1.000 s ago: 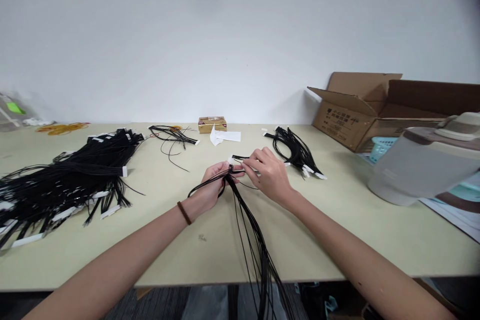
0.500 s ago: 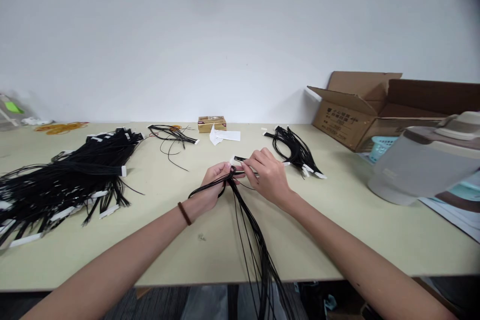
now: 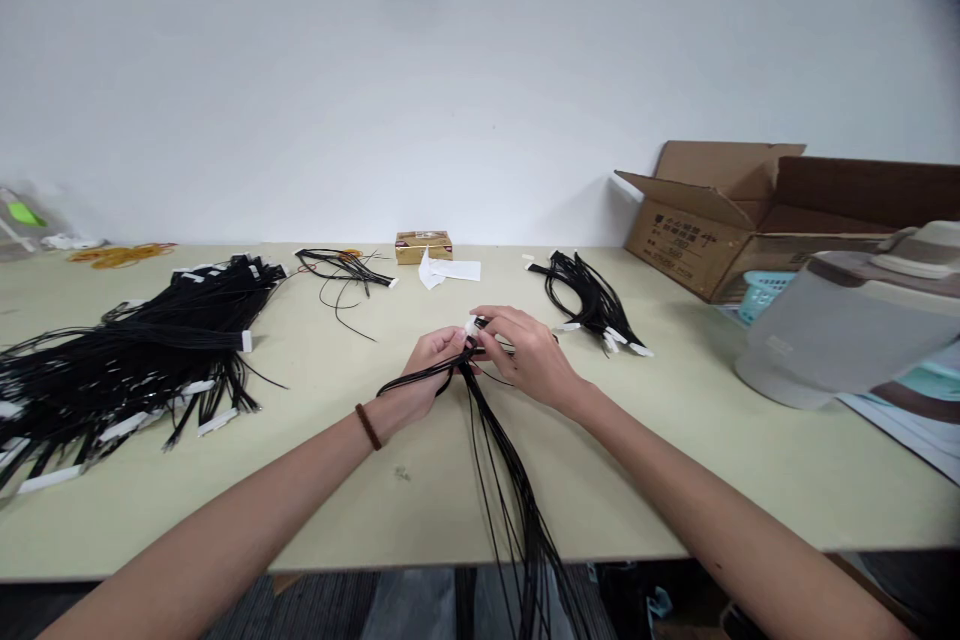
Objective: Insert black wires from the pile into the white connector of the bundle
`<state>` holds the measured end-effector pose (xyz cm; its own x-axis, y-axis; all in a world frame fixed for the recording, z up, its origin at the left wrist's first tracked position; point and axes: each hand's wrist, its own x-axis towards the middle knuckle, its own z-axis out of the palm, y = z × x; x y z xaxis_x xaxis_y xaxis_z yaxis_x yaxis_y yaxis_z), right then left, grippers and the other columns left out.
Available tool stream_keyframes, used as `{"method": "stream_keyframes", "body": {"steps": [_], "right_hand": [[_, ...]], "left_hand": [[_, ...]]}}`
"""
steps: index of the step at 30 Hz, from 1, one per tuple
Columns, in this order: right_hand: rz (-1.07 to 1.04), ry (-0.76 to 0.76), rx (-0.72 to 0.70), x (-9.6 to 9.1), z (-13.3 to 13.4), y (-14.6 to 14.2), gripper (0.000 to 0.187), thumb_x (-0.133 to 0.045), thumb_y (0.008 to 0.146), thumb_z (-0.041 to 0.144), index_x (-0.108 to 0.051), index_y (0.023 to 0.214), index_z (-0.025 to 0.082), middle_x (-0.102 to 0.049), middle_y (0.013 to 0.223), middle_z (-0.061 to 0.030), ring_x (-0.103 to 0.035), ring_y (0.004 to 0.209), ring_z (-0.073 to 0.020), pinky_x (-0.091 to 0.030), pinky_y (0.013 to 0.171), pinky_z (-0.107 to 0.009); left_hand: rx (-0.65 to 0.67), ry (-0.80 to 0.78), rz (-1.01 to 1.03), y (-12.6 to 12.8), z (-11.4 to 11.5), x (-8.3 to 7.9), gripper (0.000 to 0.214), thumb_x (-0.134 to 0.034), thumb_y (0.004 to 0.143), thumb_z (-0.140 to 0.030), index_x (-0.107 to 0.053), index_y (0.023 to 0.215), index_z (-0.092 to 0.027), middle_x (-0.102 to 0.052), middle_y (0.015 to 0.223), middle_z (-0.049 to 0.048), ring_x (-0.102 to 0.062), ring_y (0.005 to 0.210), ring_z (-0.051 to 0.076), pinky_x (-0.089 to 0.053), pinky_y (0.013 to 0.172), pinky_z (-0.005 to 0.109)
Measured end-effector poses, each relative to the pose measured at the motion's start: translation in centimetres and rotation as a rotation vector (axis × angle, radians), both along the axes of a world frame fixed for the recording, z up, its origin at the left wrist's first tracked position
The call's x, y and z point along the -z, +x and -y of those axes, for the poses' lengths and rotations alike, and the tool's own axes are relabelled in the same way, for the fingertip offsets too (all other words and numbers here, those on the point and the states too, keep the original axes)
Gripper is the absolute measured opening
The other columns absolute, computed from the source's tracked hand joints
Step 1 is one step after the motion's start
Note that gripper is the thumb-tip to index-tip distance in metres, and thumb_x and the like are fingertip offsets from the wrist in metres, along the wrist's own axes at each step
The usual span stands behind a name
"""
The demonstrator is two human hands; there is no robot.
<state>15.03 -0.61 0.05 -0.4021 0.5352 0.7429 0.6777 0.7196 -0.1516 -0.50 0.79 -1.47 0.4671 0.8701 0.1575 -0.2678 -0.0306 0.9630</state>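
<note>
My left hand [image 3: 433, 360], with a brown band at the wrist, is closed on a black wire harness [image 3: 517, 480]. Its wires hang down over the table's front edge, and a loop of them crosses my left palm. A small white connector [image 3: 471, 326] shows between my fingertips. My right hand [image 3: 527, 352] meets the left at that connector, its thumb and fingers pinched around a short black piece that is mostly hidden. Whether this piece is a wire end or a tool I cannot make out.
Black harnesses with white connectors [image 3: 195, 320] are heaped at left. A smaller bundle [image 3: 592, 300] lies right of centre. Behind are a gold box [image 3: 424, 247] and white paper [image 3: 457, 270]. At right stand an open carton [image 3: 682, 245], a teal basket [image 3: 763, 295] and a large jug [image 3: 832, 330].
My right hand has shifted slightly left and its fingers have closed in over the white connector. The black piece that stuck out is now mostly covered. My left hand stays nearly still.
</note>
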Motion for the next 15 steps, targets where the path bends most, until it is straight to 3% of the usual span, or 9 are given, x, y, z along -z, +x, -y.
{"method": "stream_keyframes", "body": {"steps": [4, 10, 15], "right_hand": [[-0.053, -0.063, -0.023, -0.18, 0.09, 0.11, 0.014, -0.042, 0.084, 0.018, -0.052, 0.074, 0.019, -0.062, 0.104, -0.0071, -0.059, 0.088, -0.0151, -0.046, 0.073, -0.028], [-0.029, -0.039, 0.01, -0.47, 0.23, 0.15, 0.017, -0.043, 0.083, 0.017, -0.052, 0.069, 0.019, -0.063, 0.101, -0.005, -0.06, 0.077, -0.0126, -0.042, 0.06, -0.024], [0.009, -0.002, 0.034, -0.17, -0.02, 0.03, 0.015, -0.042, 0.084, 0.016, -0.053, 0.073, 0.019, -0.063, 0.099, -0.0058, -0.057, 0.084, -0.0157, -0.044, 0.067, -0.028]], "left_hand": [[0.0, -0.001, -0.016, -0.06, -0.01, 0.01, 0.029, -0.057, 0.075, -0.041, -0.057, 0.071, -0.012, -0.055, 0.066, 0.0016, -0.051, 0.063, 0.012, -0.037, 0.057, 0.022], [0.013, 0.029, -0.023, -0.03, 0.15, -0.08, 0.03, -0.057, 0.075, -0.042, -0.059, 0.07, -0.012, -0.057, 0.066, 0.0013, -0.05, 0.061, 0.011, -0.037, 0.06, 0.023], [0.053, -0.035, -0.008, -0.21, -0.05, -0.01, 0.029, -0.057, 0.075, -0.042, -0.06, 0.075, -0.013, -0.063, 0.074, 0.0045, -0.058, 0.068, 0.014, -0.041, 0.063, 0.025]]}}
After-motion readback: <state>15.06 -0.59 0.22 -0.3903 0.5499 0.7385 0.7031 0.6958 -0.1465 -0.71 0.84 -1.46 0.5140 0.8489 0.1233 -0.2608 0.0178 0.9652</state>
